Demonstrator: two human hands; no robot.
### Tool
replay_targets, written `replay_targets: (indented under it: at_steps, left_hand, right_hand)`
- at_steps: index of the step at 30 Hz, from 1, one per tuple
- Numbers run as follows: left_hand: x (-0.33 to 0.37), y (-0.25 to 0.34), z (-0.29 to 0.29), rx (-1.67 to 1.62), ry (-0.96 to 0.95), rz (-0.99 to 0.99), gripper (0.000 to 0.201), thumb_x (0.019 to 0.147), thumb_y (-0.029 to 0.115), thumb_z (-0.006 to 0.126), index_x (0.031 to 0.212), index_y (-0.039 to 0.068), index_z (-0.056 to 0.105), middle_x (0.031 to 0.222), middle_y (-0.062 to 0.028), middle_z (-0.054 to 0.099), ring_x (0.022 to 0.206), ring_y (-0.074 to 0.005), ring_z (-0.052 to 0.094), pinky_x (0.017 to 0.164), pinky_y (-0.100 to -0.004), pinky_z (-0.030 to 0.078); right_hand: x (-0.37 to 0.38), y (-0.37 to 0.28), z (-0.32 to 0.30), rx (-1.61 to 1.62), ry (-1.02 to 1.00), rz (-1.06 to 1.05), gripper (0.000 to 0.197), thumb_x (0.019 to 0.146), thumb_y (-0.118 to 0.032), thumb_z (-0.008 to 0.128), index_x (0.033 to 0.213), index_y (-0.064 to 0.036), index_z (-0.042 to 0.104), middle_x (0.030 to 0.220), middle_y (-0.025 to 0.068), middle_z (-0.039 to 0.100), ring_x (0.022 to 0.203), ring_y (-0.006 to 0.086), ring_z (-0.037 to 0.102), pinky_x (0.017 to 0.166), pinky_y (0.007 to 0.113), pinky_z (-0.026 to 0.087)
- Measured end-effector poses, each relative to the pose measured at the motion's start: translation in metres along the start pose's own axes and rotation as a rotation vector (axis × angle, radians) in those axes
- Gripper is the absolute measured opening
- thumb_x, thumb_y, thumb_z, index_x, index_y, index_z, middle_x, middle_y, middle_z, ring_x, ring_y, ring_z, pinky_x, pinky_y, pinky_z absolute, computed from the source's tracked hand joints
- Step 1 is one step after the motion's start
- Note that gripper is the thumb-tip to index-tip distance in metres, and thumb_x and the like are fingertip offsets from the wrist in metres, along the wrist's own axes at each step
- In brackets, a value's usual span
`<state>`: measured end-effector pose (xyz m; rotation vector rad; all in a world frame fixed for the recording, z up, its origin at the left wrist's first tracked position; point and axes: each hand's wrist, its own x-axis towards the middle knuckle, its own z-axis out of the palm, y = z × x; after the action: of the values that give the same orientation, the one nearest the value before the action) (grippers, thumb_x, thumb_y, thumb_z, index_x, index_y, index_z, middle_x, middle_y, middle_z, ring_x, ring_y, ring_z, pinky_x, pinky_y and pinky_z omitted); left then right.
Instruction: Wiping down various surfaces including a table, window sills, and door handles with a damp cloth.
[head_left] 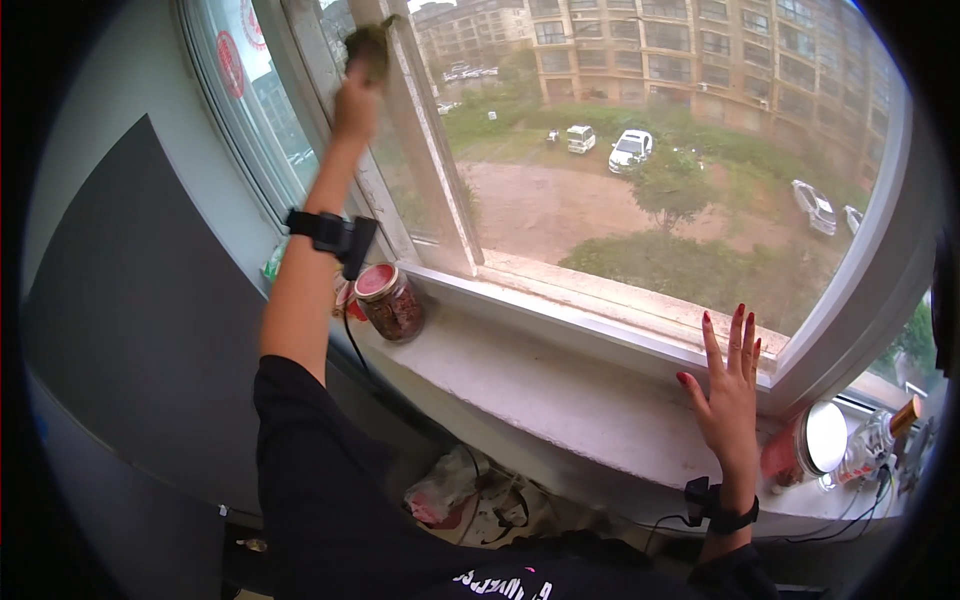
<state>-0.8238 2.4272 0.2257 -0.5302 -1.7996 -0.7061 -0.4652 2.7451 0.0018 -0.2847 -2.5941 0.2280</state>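
My left hand (354, 106) is raised at the upper left, its fingers closed on a crumpled dark green rag (368, 50). The rag lies against the upright white window frame (428, 140); motion blurs its outline. On the right, my right hand (728, 405) is open with its fingers spread and holds nothing. Its fingertips overlap the lower window frame near the right corner; whether they press on it I cannot tell. Both wrists carry black straps with small black devices.
On the white windowsill (540, 375), a red-lidded jar (392, 305) stands at the left. A white-lidded jar (800, 450), a clear bottle (870, 445) and cables are at the right. A dark grey panel (150, 310) rises at left; a plastic bag (445, 487) lies below the sill.
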Motion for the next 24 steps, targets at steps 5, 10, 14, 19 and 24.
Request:
replay_targets:
  at_steps: [5, 10, 14, 19, 24]
  left_hand:
    - [-0.120, 0.039, 0.031, -0.048, -0.291, 0.127, 0.054, 0.074, -0.007, 0.042, 0.127, 0.004, 0.042, 0.114, -0.0271, 0.049, 0.098, -0.0424, 0.051, 0.083, -0.0453, 0.044]
    - [-0.239, 0.059, -0.008, -0.049, -0.965, 0.261, 0.064, 0.068, -0.009, 0.039, 0.131, -0.002, 0.037, 0.105, -0.0262, 0.051, 0.100, -0.0417, 0.049, 0.088, -0.0416, 0.042]
    - [-0.214, 0.063, -0.016, -0.775, -0.939, -0.642, 0.049, 0.071, -0.007, 0.044, 0.119, 0.000, 0.053, 0.106, -0.0099, 0.060, 0.097, -0.0184, 0.055, 0.085, -0.0269, 0.044]
    - [-0.038, 0.040, -0.025, -1.304, 0.128, -0.774, 0.023, 0.081, 0.006, 0.052, 0.102, -0.002, 0.055, 0.097, -0.0086, 0.059, 0.087, -0.0187, 0.056, 0.078, -0.0288, 0.048]
    - [0.028, 0.063, 0.002, -0.124, 0.017, -0.021, 0.051, 0.087, 0.011, 0.049, 0.135, 0.021, 0.035, 0.114, -0.0180, 0.056, 0.094, -0.0275, 0.059, 0.082, -0.0368, 0.047]
  right_hand:
    - [-0.003, 0.004, 0.000, 0.011, 0.004, -0.004, 0.066, 0.082, -0.032, 0.058, 0.139, -0.0194, 0.029, 0.148, 0.0132, 0.009, 0.137, 0.0308, 0.007, 0.109, 0.046, 0.010]
    - [-0.002, 0.006, 0.007, -0.034, 0.048, -0.021, 0.068, 0.081, -0.037, 0.057, 0.139, -0.0160, 0.029, 0.147, 0.0155, 0.011, 0.136, 0.0318, 0.010, 0.109, 0.046, 0.009]
    - [-0.003, 0.013, 0.007, -0.075, 0.050, -0.011, 0.068, 0.082, -0.041, 0.055, 0.140, -0.0163, 0.028, 0.148, 0.0146, 0.009, 0.136, 0.0308, 0.008, 0.109, 0.046, 0.009]
    - [-0.004, 0.018, 0.014, -0.128, 0.042, 0.026, 0.069, 0.083, -0.044, 0.053, 0.140, -0.0180, 0.026, 0.148, 0.0137, 0.008, 0.137, 0.0287, 0.006, 0.110, 0.043, 0.006]
    - [-0.004, 0.010, 0.010, -0.074, 0.033, -0.028, 0.070, 0.084, -0.050, 0.048, 0.141, -0.0205, 0.023, 0.148, 0.0131, 0.006, 0.137, 0.0262, 0.004, 0.110, 0.043, 0.003]
